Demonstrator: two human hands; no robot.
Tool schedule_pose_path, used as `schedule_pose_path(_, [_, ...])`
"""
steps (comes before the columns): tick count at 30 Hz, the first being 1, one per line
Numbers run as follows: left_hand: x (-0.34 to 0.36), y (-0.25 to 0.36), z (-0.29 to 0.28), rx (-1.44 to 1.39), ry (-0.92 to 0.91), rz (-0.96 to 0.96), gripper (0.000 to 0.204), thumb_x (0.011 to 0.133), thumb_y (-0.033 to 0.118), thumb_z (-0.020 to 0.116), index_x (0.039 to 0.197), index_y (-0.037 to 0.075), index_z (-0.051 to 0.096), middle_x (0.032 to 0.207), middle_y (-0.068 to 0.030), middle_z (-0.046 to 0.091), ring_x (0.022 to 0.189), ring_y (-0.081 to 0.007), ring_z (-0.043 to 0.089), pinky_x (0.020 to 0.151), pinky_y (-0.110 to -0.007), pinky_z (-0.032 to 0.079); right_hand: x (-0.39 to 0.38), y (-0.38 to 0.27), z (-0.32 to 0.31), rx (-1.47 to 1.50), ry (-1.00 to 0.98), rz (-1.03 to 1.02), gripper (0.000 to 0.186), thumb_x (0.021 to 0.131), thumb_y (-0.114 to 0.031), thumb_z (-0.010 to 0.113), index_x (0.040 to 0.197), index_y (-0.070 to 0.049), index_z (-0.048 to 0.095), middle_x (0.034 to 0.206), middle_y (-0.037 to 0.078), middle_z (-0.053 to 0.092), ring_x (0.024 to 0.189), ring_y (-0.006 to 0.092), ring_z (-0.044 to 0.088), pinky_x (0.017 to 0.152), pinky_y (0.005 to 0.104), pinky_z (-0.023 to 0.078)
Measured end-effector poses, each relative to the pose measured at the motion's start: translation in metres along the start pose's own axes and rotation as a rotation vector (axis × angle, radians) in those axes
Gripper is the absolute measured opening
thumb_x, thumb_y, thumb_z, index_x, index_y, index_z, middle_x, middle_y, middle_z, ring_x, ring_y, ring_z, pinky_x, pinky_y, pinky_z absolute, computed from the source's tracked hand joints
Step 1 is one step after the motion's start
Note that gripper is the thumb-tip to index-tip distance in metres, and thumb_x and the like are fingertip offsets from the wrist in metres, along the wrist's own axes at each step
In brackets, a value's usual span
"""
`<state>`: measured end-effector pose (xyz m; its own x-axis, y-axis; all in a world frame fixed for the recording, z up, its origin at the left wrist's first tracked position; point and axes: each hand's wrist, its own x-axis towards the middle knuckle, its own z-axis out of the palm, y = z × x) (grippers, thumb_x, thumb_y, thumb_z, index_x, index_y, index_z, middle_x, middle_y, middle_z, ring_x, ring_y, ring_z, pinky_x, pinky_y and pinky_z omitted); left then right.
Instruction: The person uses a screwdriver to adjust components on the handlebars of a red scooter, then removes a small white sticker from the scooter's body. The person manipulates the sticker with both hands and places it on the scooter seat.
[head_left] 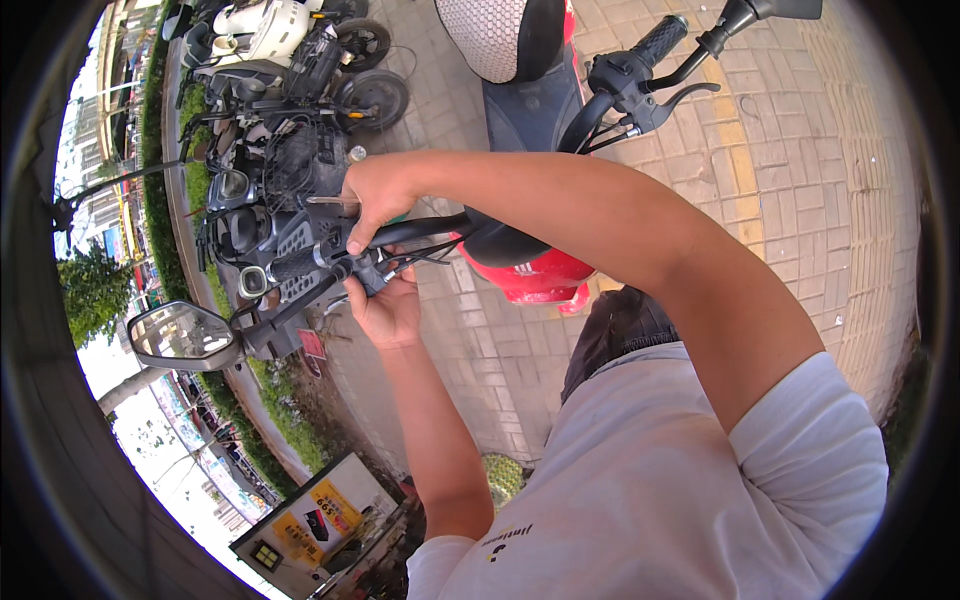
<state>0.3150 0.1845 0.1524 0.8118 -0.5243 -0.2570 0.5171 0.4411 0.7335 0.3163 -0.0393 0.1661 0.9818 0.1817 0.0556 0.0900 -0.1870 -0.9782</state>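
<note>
The left side of a black scooter handlebar point(425, 228) lies between my two hands. My left hand point(388, 308) is closed from below around the black control housing point(368, 272) beside the grip point(296, 264), its thumb and fingertips on either side. From above, my right hand point(378, 192) bends over the bar, thumb pointing down against the housing. A thin metal rod point(330, 200) sticks out of its curled fingers, and a bit of green shows under the palm; the tool's kind is hidden. Black cables point(430, 252) run from the housing toward the steering column.
The scooter's red front point(530, 275) stands before me, its mirror point(185, 336) reaching left. Its other grip point(660, 40) and lever point(690, 92) are at upper right. Several parked scooters point(285, 110) crowd the upper left. Paving point(800, 170) surrounds it; a signboard point(315, 525) stands lower left.
</note>
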Motion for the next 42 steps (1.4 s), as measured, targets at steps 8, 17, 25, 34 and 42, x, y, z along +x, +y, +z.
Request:
schedule_pose_path(8, [-0.008,-0.004,0.016,-0.058,-0.002,-0.006,0.058,0.088,0.038,0.065,0.134,0.007,0.049,0.129,-0.0124,0.057,0.114,-0.0308,0.054,0.101,-0.048,0.043,-0.069,0.019,-0.01,0.056,0.486,0.079,0.041,0.077,-0.039,0.073,0.087,0.0,0.07,0.071,0.016,0.066,0.068,0.0298,0.063,0.063,0.0396,0.048])
schedule_pose_path(17, [-0.008,-0.001,0.022,-0.094,0.072,-0.043,0.056,0.088,0.04,0.064,0.132,0.007,0.051,0.127,-0.0122,0.056,0.109,-0.0297,0.054,0.099,-0.049,0.041,-0.097,0.009,0.026,-0.037,0.5,0.059,0.032,0.08,-0.032,0.071,0.087,0.0,0.067,0.075,0.017,0.065,0.069,0.0342,0.062,0.064,0.0419,0.048])
schedule_pose_path(25, [-0.008,-0.019,-0.005,-0.219,-0.025,0.007,0.052,0.086,0.034,0.067,0.127,0.005,0.054,0.121,-0.0125,0.06,0.105,-0.0283,0.057,0.096,-0.045,0.045,-0.255,-0.022,0.005,0.314,0.56,0.362,0.028,0.088,-0.027,0.069,0.086,0.001,0.066,0.076,0.007,0.067,0.065,0.0155,0.062,0.061,0.03,0.049])
schedule_pose_path(34, [-0.014,-0.034,0.021,-0.233,0.131,0.126,0.052,0.082,0.04,0.07,0.121,0.008,0.058,0.111,-0.008,0.063,0.104,-0.0249,0.056,0.094,-0.043,0.043,-0.399,0.024,-0.086,0.667,0.71,0.796,0.022,0.087,-0.019,0.069,0.082,-0.001,0.059,0.073,0.009,0.063,0.061,0.0179,0.063,0.051,0.0288,0.049])
schedule_pose_path(42, [-0.017,-0.05,0.064,-0.22,0.415,0.357,0.052,0.084,0.045,0.069,0.122,0.012,0.057,0.121,-0.0067,0.06,0.114,-0.0268,0.053,0.101,-0.046,0.041,-0.279,-0.055,-0.178,0.519,-0.15,0.18,0.016,0.078,0.0,0.069,0.094,0.003,0.066,0.093,0.013,0.065,0.081,0.0197,0.063,0.072,0.0303,0.049])
